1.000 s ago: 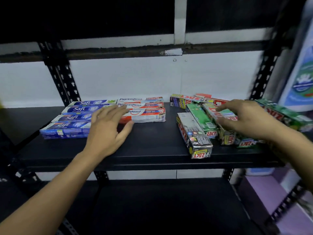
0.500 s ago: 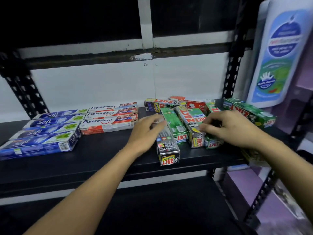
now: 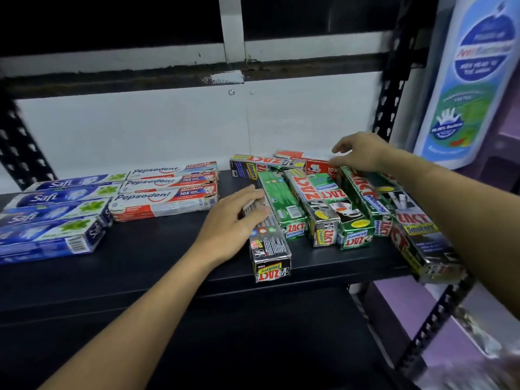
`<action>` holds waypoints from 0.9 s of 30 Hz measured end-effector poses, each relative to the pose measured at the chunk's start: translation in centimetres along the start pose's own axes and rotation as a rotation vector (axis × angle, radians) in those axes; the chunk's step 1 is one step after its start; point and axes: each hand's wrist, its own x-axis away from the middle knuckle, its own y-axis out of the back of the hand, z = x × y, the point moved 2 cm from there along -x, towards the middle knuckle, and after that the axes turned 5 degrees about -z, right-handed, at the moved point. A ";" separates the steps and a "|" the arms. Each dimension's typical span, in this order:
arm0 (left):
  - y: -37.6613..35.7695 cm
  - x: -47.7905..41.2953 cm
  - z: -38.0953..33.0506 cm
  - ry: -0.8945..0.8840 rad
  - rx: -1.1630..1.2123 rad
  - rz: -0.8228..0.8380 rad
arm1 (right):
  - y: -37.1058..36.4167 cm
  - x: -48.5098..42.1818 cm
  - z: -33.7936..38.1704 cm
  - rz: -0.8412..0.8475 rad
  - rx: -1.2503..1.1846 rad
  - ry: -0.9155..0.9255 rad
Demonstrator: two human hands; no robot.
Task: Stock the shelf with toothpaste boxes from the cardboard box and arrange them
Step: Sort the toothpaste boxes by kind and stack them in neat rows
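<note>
Head view: left hand (image 3: 233, 220) rests flat-fingered on the black Zact box (image 3: 270, 249) overhanging the shelf (image 3: 168, 263) front edge; right hand (image 3: 363, 153) hovers, loosely spread. Best to slide the box back squarely.

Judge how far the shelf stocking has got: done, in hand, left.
Done: blue boxes and red-and-white boxes lie in neat rows on the shelf's left. In hand: the left hand rests on a black box, the right hand reaches over the back boxes. Left: the green and black boxes lie crooked, one overhanging the right end.
</note>
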 end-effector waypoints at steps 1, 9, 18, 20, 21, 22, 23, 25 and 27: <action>0.0 0.0 0.0 -0.002 -0.001 -0.002 | -0.2 -0.7 0.1 0.031 0.011 -0.013; -0.1 -0.2 0.4 -0.002 0.009 -0.002 | -1.8 -3.6 0.7 0.096 0.053 0.000; -0.2 -0.3 0.5 0.008 -0.001 -0.005 | -1.5 -3.6 0.1 0.013 -0.069 0.018; -0.2 -0.3 0.4 0.009 0.003 -0.007 | -1.2 -3.4 0.2 -0.033 -0.077 0.029; -0.1 -0.3 0.3 0.009 0.005 -0.009 | -1.0 -3.2 0.3 -0.053 -0.068 0.037; -0.1 -0.3 0.3 0.010 0.007 -0.011 | -0.8 -3.0 0.4 -0.068 -0.058 0.046; -0.1 -0.4 0.3 0.013 0.008 -0.015 | -0.5 -2.8 0.6 -0.083 -0.049 0.056; -0.1 -0.4 0.4 0.014 0.008 -0.023 | 0.2 -2.3 0.9 -0.123 -0.022 0.080; -0.1 -0.4 0.4 0.015 0.002 -0.027 | 1.2 -1.7 1.2 -0.177 0.003 0.106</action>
